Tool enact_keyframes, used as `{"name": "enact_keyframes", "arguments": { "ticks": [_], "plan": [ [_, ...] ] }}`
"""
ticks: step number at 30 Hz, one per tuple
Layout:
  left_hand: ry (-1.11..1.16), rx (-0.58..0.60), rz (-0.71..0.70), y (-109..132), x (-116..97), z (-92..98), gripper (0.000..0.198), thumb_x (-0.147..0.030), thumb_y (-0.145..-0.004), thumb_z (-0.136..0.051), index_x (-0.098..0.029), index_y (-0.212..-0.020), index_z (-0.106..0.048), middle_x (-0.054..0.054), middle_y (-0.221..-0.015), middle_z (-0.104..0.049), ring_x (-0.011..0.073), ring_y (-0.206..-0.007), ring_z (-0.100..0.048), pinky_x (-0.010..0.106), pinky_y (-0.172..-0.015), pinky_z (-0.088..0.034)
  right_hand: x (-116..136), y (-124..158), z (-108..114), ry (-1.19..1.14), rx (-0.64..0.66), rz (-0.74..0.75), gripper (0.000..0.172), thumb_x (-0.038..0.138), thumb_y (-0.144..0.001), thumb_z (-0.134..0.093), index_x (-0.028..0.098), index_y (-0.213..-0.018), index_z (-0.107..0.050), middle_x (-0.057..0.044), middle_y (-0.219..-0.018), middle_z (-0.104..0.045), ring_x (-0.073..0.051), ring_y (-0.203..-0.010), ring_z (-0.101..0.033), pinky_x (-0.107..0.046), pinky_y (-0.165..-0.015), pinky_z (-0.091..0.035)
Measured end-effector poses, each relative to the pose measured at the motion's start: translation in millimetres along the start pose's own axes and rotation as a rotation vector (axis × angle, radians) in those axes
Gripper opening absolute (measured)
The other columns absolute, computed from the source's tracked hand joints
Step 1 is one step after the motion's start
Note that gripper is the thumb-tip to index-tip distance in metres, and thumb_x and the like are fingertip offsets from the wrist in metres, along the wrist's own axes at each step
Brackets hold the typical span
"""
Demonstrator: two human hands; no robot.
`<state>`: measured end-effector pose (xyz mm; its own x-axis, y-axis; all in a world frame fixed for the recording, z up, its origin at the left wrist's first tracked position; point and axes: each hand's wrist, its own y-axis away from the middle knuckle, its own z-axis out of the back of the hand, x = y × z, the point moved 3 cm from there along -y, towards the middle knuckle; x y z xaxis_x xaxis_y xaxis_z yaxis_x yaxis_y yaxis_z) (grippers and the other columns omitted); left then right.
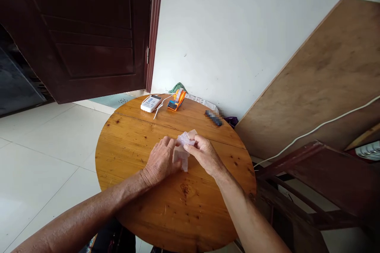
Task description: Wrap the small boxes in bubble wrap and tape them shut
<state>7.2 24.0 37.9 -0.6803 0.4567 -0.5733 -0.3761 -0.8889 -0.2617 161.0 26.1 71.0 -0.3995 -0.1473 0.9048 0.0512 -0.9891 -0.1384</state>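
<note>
A small crumpled piece of clear bubble wrap (185,138) is between my two hands, above the middle of the round wooden table (130,142). My right hand (205,155) pinches its right side between thumb and fingers, and a small pale flap shows just behind the fingers. My left hand (162,157) is low over the tabletop, its fingers curled against the left side of the plastic. A translucent part (181,157) of the plastic hangs down or lies beside the left thumb; whether it is one piece with the bubble wrap is unclear.
Toward the back of the table are a white power bank (151,103) with a white cable, an orange tape dispenser (177,101) and a blurred dark object (213,118). A wall (225,27) stands behind, a dark wooden chair (323,182) at right.
</note>
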Motion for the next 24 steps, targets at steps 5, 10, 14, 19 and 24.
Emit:
{"name": "enact_keyframes", "arguments": {
  "ticks": [5, 10, 14, 19, 24],
  "plan": [
    [0.171, -0.086, 0.030, -5, 11, -6.0, 0.065, -0.020, -0.068, -0.068, -0.016, -0.129, -0.046, 0.013, -0.125, -0.054, 0.0294, -0.117, -0.053, 0.047, -0.101, -0.045, 7, 1, -1, 0.072, 0.054, 0.043, 0.010, 0.026, -0.072, -0.061, 0.018, -0.078, -0.063, 0.002, -0.075, -0.061, -0.015, -0.070, -0.054, -0.026, -0.067, -0.042],
    [0.514, 0.099, 0.015, -11, 25, -16.9, 0.053, -0.017, -0.070, -0.066, -0.018, -0.121, -0.051, 0.006, -0.108, -0.062, 0.0209, -0.094, -0.060, 0.037, -0.083, -0.051, 9, 3, -2, 0.085, 0.106, 0.098, 0.008, 0.024, -0.073, -0.059, 0.019, -0.079, -0.062, 0.001, -0.077, -0.062, -0.016, -0.071, -0.056, -0.027, -0.068, -0.044],
    [0.653, 0.184, 0.079, -9, 28, -18.1, 0.025, -0.023, -0.076, -0.065, -0.017, -0.097, -0.052, -0.004, -0.075, -0.058, 0.0112, -0.063, -0.052, 0.022, -0.058, -0.042, 7, 18, -6, 0.118, 0.098, 0.143, 0.005, 0.019, -0.078, -0.055, 0.020, -0.078, -0.059, -0.001, -0.083, -0.066, -0.018, -0.079, -0.061, -0.029, -0.075, -0.047],
    [0.576, 0.133, 0.082, -7, 27, -13.7, 0.020, -0.022, -0.072, -0.067, -0.018, -0.081, -0.051, -0.004, -0.073, -0.058, 0.0103, -0.065, -0.050, 0.021, -0.061, -0.040, 1, 44, -13, 0.140, -0.011, 0.351, 0.013, 0.013, -0.083, -0.052, 0.022, -0.079, -0.059, -0.004, -0.102, -0.069, -0.019, -0.098, -0.065, -0.031, -0.092, -0.048],
    [0.468, 0.110, -0.055, -2, 27, -4.6, 0.014, -0.021, -0.072, -0.067, -0.017, -0.079, -0.054, 0.001, -0.084, -0.066, 0.0142, -0.074, -0.058, 0.024, -0.069, -0.044, -15, 61, -20, 0.250, -0.083, 0.475, 0.018, 0.008, -0.086, -0.052, 0.024, -0.087, -0.061, -0.006, -0.112, -0.069, -0.019, -0.109, -0.065, -0.032, -0.095, -0.050]
  ]
}}
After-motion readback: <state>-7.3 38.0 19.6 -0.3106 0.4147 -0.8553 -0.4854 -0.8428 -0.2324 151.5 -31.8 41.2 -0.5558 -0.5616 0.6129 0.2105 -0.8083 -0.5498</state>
